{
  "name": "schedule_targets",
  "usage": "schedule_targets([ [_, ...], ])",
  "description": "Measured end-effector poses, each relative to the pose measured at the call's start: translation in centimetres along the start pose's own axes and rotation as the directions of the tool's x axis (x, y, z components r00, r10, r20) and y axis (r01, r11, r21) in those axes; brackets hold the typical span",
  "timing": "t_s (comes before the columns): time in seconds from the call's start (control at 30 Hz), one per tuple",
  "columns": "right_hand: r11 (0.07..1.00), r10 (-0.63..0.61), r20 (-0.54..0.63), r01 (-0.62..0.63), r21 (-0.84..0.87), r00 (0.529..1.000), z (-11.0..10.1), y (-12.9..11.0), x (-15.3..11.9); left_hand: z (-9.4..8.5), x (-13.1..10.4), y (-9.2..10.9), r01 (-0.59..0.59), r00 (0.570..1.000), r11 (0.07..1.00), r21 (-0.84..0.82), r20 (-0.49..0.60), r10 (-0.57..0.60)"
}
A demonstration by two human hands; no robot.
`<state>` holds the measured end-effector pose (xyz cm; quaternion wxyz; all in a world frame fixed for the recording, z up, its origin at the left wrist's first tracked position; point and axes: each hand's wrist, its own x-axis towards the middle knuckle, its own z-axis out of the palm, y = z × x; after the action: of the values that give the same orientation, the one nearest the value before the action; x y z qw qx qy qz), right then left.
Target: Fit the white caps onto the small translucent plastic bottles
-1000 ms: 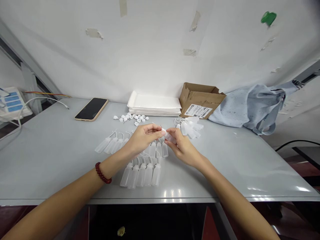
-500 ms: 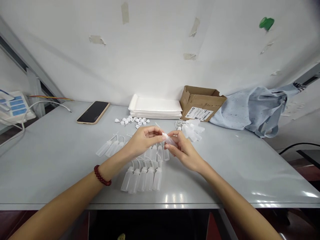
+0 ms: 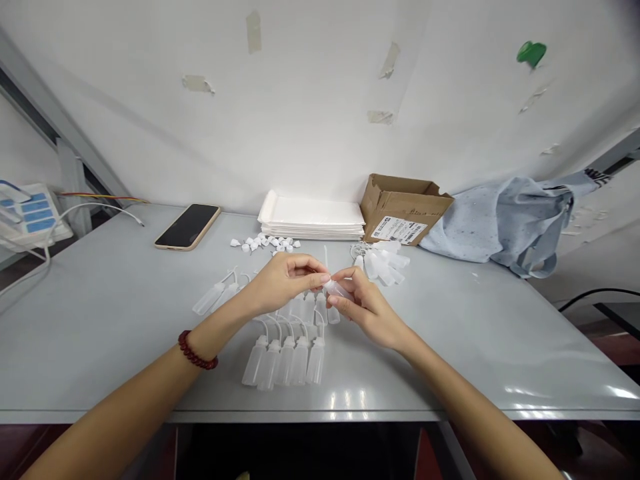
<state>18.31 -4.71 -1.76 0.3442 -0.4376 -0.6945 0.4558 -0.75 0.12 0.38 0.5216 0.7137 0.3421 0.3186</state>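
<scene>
A small translucent squeeze bottle lies tilted between my two hands, above the table. My right hand is closed round its body, thumb below and fingers above. My left hand pinches the white cap at the bottle's top; the fingertips hide most of that cap. A thin strap sticks up from there. Just under my hands is a row of similar bottles, partly covered. Nearer the front edge stands out another row of bottles with curved straps, lying flat.
Loose white caps with thin tips lie behind my left hand. A pile of bottles sits beyond my right hand. At the back are white padded envelopes, a cardboard box and a blue cloth bag. A phone lies left.
Both hands have shifted slightly down. The strap on the held bottle now points straight up instead of leaning left, and the left fingers cover more of the white cap.
</scene>
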Motion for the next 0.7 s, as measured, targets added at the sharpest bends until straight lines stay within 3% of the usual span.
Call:
schedule_targets([
  [0.17, 1.000, 0.009, -0.003, -0.009, -0.003, 1.000, -0.2, 0.1, 0.0, -0.2, -0.2, 0.3, -0.017, 1.000, 1.000, 0.005, -0.006, 0.017],
  [0.37, 0.919, -0.146, -0.069, 0.110, -0.378, 0.987, -0.1, 0.5, 0.0, -0.1, -0.1, 0.3, 0.067, 0.997, 0.997, -0.026, -0.043, -0.068],
  [0.7, 0.761, -0.270, -0.002, 0.212, -0.613, 0.963, 0.1, 1.1, 0.2, 0.2, 0.1, -0.1, 0.145, 0.988, 0.986, -0.076, -0.032, -0.148],
])
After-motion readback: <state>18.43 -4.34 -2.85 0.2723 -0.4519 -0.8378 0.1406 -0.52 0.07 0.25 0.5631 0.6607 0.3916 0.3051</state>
